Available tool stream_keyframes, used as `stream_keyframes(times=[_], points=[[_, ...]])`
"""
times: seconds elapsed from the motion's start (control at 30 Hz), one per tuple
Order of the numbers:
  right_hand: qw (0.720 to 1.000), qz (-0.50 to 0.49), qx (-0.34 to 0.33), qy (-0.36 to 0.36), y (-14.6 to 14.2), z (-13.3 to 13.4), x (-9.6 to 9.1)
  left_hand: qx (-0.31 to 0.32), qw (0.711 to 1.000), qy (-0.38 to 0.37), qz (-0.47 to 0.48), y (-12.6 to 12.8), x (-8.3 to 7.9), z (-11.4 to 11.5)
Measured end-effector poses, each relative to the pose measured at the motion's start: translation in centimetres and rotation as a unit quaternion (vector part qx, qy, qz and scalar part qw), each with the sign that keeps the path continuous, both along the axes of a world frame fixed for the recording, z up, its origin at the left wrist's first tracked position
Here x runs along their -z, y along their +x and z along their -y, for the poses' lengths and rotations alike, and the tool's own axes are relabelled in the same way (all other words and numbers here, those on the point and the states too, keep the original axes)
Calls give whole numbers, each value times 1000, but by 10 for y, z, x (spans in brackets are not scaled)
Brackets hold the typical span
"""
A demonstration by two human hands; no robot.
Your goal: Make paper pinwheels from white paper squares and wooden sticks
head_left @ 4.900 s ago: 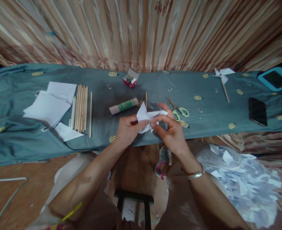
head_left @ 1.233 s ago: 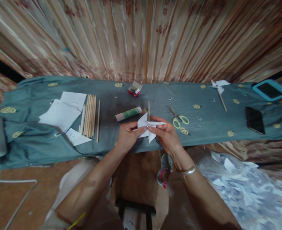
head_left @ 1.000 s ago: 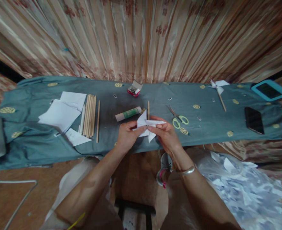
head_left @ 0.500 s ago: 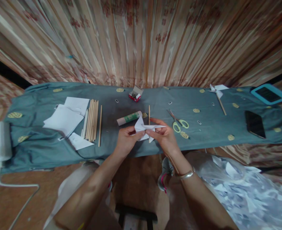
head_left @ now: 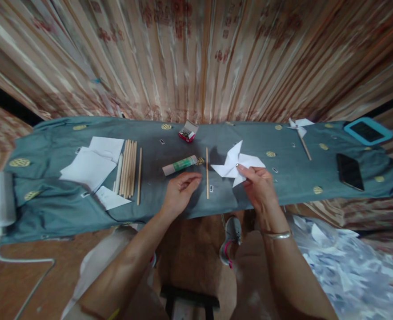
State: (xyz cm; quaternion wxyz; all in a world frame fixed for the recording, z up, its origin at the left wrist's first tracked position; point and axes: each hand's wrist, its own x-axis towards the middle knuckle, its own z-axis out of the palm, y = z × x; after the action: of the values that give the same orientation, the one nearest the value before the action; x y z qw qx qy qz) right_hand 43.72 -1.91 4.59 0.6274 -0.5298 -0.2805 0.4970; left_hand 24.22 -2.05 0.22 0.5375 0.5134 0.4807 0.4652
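My right hand (head_left: 261,184) pinches a white paper pinwheel (head_left: 231,165) near its centre, thumb on top beside a small shiny pin head (head_left: 237,165). Its folded blades spread out above the cloth. My left hand (head_left: 182,192) is apart from it, fingers curled together and nothing visible in them. Between the hands a single wooden stick (head_left: 207,173) lies on the cloth. A glue stick (head_left: 179,165) with a green label rests just beyond my left hand. The scissors are hidden behind the pinwheel and right hand.
Wooden sticks (head_left: 129,169) and white paper sheets (head_left: 88,169) lie at the left. A small red box of pins (head_left: 187,133) is at the back. A finished pinwheel (head_left: 299,129), a black phone (head_left: 350,172) and a blue-framed tablet (head_left: 368,131) are at the right. A bag of paper pieces (head_left: 350,266) stands below.
My left hand has let go of the pinwheel. My right hand has carried it to the right, over where the scissors lay, uncovering the single stick fully.
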Motion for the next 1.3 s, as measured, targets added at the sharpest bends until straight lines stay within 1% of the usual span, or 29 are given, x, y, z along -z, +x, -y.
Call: stream_keyframes(times=[0.07,0.1,0.2,0.27,0.3,0.37,0.43,0.5,0.6,0.7,0.77,0.83,0.87,0.93,1.0,1.07,1.1,1.2,1.3], points=[[1000,-14,14,-13,10,0,0,25,991,71,-106,3,2,-4],[1000,-18,15,-19,13,1,0,41,980,108,-163,5,3,-6],[999,-13,11,-27,18,6,2,88,926,194,-311,17,2,-13],[1000,-8,7,-28,21,10,2,105,893,218,-378,27,4,-19],[1000,-6,4,-27,22,12,2,105,882,221,-403,33,5,-22],[1000,-5,-1,-24,25,15,0,92,869,220,-435,42,10,-28],[1000,-7,-6,-21,28,18,-3,68,867,215,-444,48,14,-34],[1000,-8,-8,-11,29,22,-6,48,874,210,-436,51,18,-39],[1000,-18,-4,3,29,26,-9,28,887,198,-416,49,20,-44],[1000,-29,-9,-6,27,30,-9,22,905,177,-385,41,18,-39],[999,-24,-23,-19,25,33,-7,32,936,141,-322,34,15,-29],[999,-10,-37,-27,22,37,-3,31,971,94,-216,29,12,-14],[999,4,-42,-25,20,39,-2,28,984,69,-162,26,11,-5],[997,47,-57,-12,16,44,0,16,997,9,-73,22,8,13],[990,109,-85,13,11,52,1,14,997,-74,-20,19,4,28],[976,179,-119,45,7,61,0,25,989,-143,15,15,0,39],[964,221,-134,64,5,65,-1,34,986,-162,29,13,-2,42],[917,341,-159,130,1,74,-3,56,982,-172,61,7,-8,49],[875,416,-160,191,-2,77,-7,84,977,-182,74,2,-10,53]])
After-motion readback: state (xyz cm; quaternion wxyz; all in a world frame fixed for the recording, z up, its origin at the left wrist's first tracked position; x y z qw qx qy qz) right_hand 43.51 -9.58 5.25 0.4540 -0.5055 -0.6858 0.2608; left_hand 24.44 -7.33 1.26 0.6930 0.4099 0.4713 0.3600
